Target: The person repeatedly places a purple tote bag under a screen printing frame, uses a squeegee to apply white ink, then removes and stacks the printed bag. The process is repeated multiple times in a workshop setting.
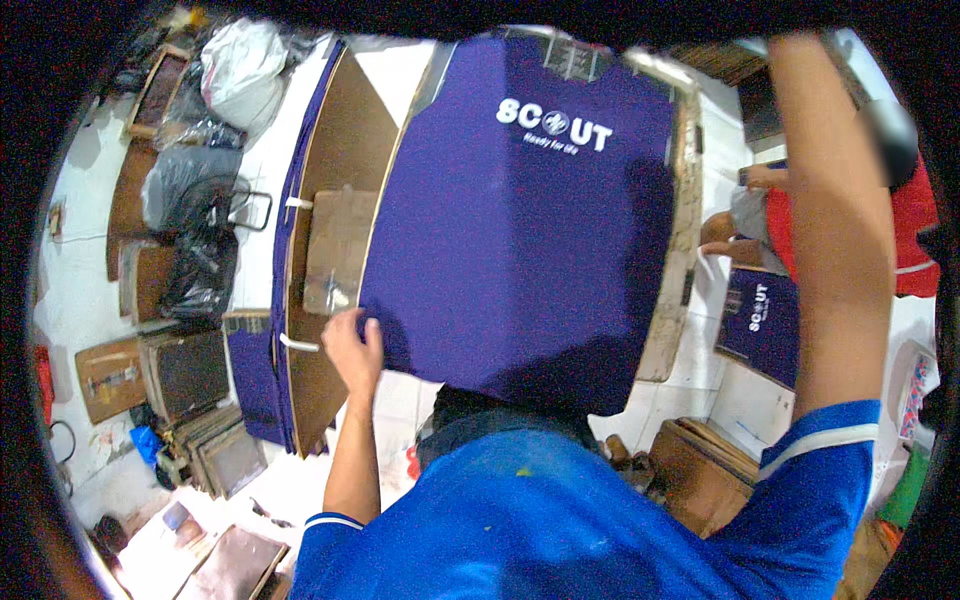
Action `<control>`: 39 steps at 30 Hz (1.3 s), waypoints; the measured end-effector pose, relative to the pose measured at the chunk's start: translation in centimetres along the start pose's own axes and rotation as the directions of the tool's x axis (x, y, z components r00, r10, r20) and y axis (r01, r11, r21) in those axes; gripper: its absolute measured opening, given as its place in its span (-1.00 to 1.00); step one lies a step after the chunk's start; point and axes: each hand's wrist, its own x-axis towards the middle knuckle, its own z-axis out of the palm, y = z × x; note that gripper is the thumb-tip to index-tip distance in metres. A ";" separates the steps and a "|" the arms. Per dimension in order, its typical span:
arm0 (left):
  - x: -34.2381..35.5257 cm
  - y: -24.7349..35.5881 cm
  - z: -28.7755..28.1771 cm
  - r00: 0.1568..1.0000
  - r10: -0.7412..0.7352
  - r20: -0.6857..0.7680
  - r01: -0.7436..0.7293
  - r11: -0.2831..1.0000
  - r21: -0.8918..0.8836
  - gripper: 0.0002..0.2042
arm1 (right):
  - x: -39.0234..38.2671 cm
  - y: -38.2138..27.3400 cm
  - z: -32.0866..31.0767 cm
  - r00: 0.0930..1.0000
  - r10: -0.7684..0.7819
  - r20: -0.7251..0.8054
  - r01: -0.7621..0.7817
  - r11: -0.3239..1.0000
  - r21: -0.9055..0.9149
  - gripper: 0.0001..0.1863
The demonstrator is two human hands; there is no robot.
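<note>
A large purple board (520,240) with a white printed emblem and lettering lies in front of me; my shadow falls over its right and lower parts. My left hand (352,348) is at its lower left edge, thumb apart from the loosely curled fingers. Whether it touches the board is hard to tell. Just left of that hand stand brown panels (345,120) with purple faces, white ties (300,343) showing at their edges. My right arm (832,230) is raised along the right side; its hand is beyond the upper edge of the picture.
A worn wooden edge (664,310) runs along the board's right side. Further right, a person in red (910,230) has hands near a smaller purple board (760,315). Brown boards (700,470) stand at lower right. Plastic bags (245,75) and stacked framed panels (185,370) line the left.
</note>
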 end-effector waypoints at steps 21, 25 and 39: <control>4.1 3.5 -0.5 0.707 -0.290 0.645 0.395 0.919 -0.020 -0.30 | 2.4 -3.0 -2.8 0.995 0.033 0.096 -0.031 0.999 -0.022 -0.09; 4.0 4.2 -0.7 0.684 -0.264 0.680 0.410 0.910 -0.060 -0.25 | 3.1 -3.0 -2.3 0.999 0.011 0.032 -0.011 1.000 -0.010 -0.10; 5.7 4.2 0.1 0.641 -0.262 0.721 0.405 0.914 -0.028 -0.20 | 3.5 -2.8 -2.1 0.999 0.039 -0.022 -0.039 0.999 0.006 -0.11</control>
